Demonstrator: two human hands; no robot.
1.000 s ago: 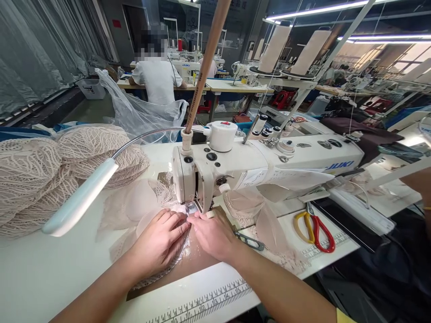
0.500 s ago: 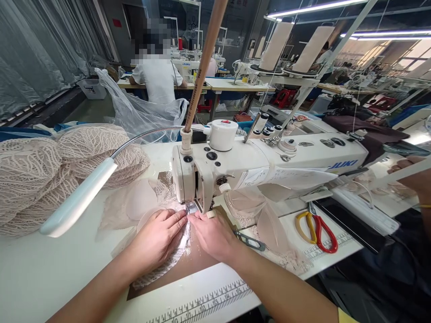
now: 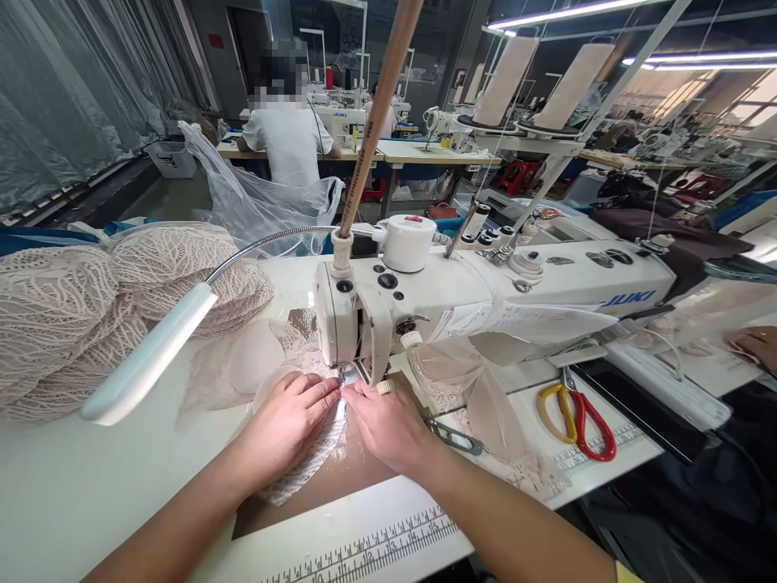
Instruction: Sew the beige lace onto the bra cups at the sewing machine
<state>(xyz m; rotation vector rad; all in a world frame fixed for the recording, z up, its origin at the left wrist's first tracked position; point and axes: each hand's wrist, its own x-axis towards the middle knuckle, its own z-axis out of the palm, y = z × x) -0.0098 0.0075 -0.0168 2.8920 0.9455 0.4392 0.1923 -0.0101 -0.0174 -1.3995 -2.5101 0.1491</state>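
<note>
A white sewing machine (image 3: pixel 443 279) stands in front of me, its presser foot (image 3: pixel 347 375) down near my fingertips. Beneath it runs a pale lace piece (image 3: pixel 309 465), whose free end trails toward me on the brown work plate (image 3: pixel 364 470). My left hand (image 3: pixel 295 421) is over the lace with its fingers together, closed on the fabric, the thumb hidden. From the right side my right hand (image 3: pixel 385 425) pinches the fabric edge close to the foot. Its fingers are curled and partly hidden. Beige cup pieces (image 3: pixel 258 356) lie behind my left hand.
Bundled lace (image 3: pixel 182 275) is piled at the left beside a lamp (image 3: pixel 151 352). Right of my hand lie thread snips (image 3: pixel 455 436), more cups (image 3: pixel 494 413) and red-and-yellow-handled scissors (image 3: pixel 592 425). A co-worker's hand (image 3: pixel 756 346) is at the right edge; another person (image 3: pixel 285 142) sits ahead.
The lace has slid forward under the foot, so its trailing end is shorter. My hands stay by the foot. The co-worker's hand at the right has moved lower. The view has shifted slightly.
</note>
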